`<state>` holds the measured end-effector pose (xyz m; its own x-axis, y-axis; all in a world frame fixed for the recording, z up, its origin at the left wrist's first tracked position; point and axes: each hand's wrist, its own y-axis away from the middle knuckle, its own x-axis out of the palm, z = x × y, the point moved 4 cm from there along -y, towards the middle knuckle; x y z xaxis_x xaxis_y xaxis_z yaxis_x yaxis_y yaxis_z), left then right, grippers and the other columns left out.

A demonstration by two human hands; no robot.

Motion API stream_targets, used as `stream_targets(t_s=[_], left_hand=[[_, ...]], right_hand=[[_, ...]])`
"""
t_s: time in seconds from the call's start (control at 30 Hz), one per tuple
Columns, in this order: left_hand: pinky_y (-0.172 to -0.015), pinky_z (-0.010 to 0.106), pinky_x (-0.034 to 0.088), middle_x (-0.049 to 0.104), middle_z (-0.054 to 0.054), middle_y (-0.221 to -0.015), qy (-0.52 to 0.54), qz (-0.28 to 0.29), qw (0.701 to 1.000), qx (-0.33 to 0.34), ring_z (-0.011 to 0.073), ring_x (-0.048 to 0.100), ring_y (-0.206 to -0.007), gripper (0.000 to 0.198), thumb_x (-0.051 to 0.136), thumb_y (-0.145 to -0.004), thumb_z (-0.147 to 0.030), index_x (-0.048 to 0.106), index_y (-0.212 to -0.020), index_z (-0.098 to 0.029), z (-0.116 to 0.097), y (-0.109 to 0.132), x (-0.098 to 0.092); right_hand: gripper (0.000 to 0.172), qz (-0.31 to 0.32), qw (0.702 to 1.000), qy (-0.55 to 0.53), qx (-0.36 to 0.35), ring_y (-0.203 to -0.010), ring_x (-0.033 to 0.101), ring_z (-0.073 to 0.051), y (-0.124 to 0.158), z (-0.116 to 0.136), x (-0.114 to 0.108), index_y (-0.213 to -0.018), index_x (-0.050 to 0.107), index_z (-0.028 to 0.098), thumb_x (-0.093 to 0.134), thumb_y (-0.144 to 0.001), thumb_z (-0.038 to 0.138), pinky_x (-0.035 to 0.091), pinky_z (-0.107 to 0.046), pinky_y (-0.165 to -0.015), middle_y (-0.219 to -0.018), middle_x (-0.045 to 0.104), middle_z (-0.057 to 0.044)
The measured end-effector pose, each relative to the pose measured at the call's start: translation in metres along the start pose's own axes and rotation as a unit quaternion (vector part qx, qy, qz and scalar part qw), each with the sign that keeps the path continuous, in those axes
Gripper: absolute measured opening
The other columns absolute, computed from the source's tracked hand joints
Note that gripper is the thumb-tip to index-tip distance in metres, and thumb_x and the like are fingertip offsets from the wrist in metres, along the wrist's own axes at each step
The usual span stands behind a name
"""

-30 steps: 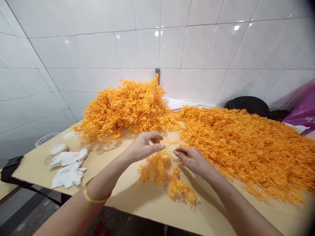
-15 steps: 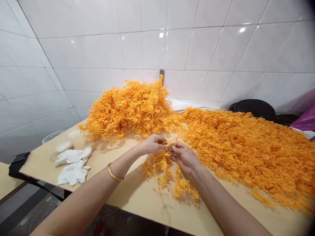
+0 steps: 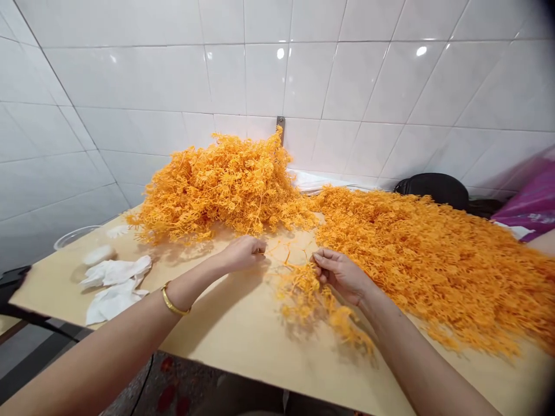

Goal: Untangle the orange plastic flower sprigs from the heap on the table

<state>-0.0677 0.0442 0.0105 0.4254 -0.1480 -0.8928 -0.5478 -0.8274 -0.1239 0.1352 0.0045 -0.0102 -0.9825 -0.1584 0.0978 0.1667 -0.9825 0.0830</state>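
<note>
My right hand pinches the stem end of an orange artificial foliage sprig, whose frilly branches hang down and blur a little over the table. My left hand is apart from it to the left, its fingers closed; whether a small piece is between them I cannot make out. A tall heap of orange artificial foliage stands just beyond my left hand. Beside my right hand spreads a wide, lower pile of the same foliage.
White gloves or cloths lie at the table's left, near a white round object and a clear container rim. A black bag and a purple bag are at the back right. A tiled wall bounds the wooden table.
My hands were together at the sprig's stem; they have moved apart. The left went left, away from the sprig, while the right moved slightly right with it. The view has shifted a little.
</note>
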Motion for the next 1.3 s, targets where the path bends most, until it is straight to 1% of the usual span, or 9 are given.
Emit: stream_targets(t_s=[0.13, 0.23, 0.3, 0.47, 0.67, 0.87, 0.97, 1.1, 1.3], left_hand=[[-0.057, 0.022, 0.031, 0.053, 0.001, -0.069, 0.056, 0.001, 0.998, 0.023, 0.012, 0.045, -0.062, 0.01, 0.054, -0.063, -0.022, 0.057, -0.07, -0.016, -0.009, 0.0, -0.005], [-0.072, 0.028, 0.034, 0.055, 0.006, -0.086, 0.11, -0.111, 0.987, 0.029, 0.0172, 0.047, -0.079, 0.023, 0.049, -0.069, -0.021, 0.059, -0.089, -0.017, -0.03, 0.007, -0.02], [-0.079, 0.032, 0.033, 0.056, 0.007, -0.088, 0.153, -0.17, 0.972, 0.045, 0.0196, 0.046, -0.085, 0.022, 0.048, -0.071, -0.022, 0.06, -0.09, -0.019, -0.048, 0.013, -0.025], [-0.086, 0.034, 0.03, 0.059, 0.009, -0.083, 0.26, -0.083, 0.954, 0.125, 0.0238, 0.043, -0.09, 0.011, 0.055, -0.068, -0.023, 0.063, -0.076, -0.022, -0.082, 0.014, -0.006], [-0.073, 0.028, 0.034, 0.052, 0.006, -0.062, 0.164, -0.051, 0.976, 0.131, 0.019, 0.046, -0.072, 0.011, 0.054, -0.069, -0.026, 0.059, -0.061, -0.02, -0.063, 0.003, 0.014], [-0.063, 0.023, 0.032, 0.052, 0.004, -0.065, 0.079, -0.052, 0.992, 0.084, 0.0141, 0.047, -0.063, 0.018, 0.043, -0.077, -0.026, 0.058, -0.069, -0.019, -0.037, 0.001, 0.004], [-0.061, 0.023, 0.032, 0.054, 0.004, -0.069, 0.029, -0.043, 0.993, 0.109, 0.0139, 0.048, -0.065, 0.022, 0.037, -0.08, -0.023, 0.058, -0.074, -0.018, -0.036, 0.003, 0.001], [-0.06, 0.022, 0.032, 0.054, 0.004, -0.069, 0.012, -0.054, 0.991, 0.119, 0.0126, 0.049, -0.065, 0.021, 0.038, -0.079, -0.02, 0.058, -0.075, -0.017, -0.039, 0.007, 0.005], [-0.058, 0.02, 0.034, 0.053, 0.004, -0.074, -0.022, -0.092, 0.984, 0.153, 0.0105, 0.048, -0.064, 0.022, 0.037, -0.078, -0.013, 0.058, -0.078, -0.016, -0.054, 0.012, 0.016]], right_hand=[[0.023, -0.025, 1.0, 0.008, -0.003, -0.041, 0.037, -0.006, 0.005, 0.0, 0.005, -0.064, 0.056, 0.016, 0.063, -0.062, 0.038, 0.028, -0.02, -0.042, -0.048, 0.046, 0.004], [0.022, -0.028, 0.999, 0.015, -0.024, -0.047, 0.04, -0.007, 0.005, -0.001, 0.008, -0.065, 0.057, 0.016, 0.06, -0.065, 0.038, 0.03, -0.02, -0.045, -0.054, 0.049, 0.003], [0.021, -0.038, 0.998, 0.014, -0.042, -0.052, 0.042, -0.007, 0.005, -0.002, 0.007, -0.066, 0.057, 0.017, 0.059, -0.067, 0.038, 0.031, -0.02, -0.048, -0.063, 0.052, 0.002], [0.018, -0.044, 0.996, -0.016, -0.074, -0.055, 0.043, -0.007, 0.004, -0.002, 0.009, -0.063, 0.057, 0.017, 0.061, -0.066, 0.034, 0.032, -0.021, -0.052, -0.06, 0.05, 0.004], [0.018, -0.049, 0.99, -0.121, -0.051, -0.06, 0.049, -0.009, 0.004, -0.007, 0.004, -0.062, 0.056, 0.017, 0.065, -0.062, 0.034, 0.038, -0.023, -0.06, -0.063, 0.055, 0.002], [0.022, -0.074, 0.983, -0.157, -0.053, -0.045, 0.044, -0.008, 0.0, -0.007, 0.004, -0.059, 0.053, 0.018, 0.068, -0.057, 0.035, 0.038, -0.026, -0.055, -0.046, 0.044, 0.006], [0.022, -0.074, 0.986, -0.128, -0.073, -0.044, 0.042, -0.007, 0.0, -0.002, 0.005, -0.058, 0.052, 0.018, 0.066, -0.059, 0.035, 0.037, -0.025, -0.055, -0.044, 0.042, 0.007], [0.02, -0.051, 0.993, -0.074, -0.08, -0.053, 0.049, -0.009, 0.003, 0.002, 0.007, -0.071, 0.053, 0.018, 0.063, -0.064, 0.035, 0.038, -0.024, -0.058, -0.055, 0.054, 0.004], [0.028, 0.017, 0.998, -0.049, -0.034, -0.061, 0.051, -0.01, 0.005, -0.006, 0.016, -0.083, 0.054, 0.018, 0.066, -0.06, 0.027, 0.038, -0.022, -0.057, -0.068, 0.058, 0.001]])
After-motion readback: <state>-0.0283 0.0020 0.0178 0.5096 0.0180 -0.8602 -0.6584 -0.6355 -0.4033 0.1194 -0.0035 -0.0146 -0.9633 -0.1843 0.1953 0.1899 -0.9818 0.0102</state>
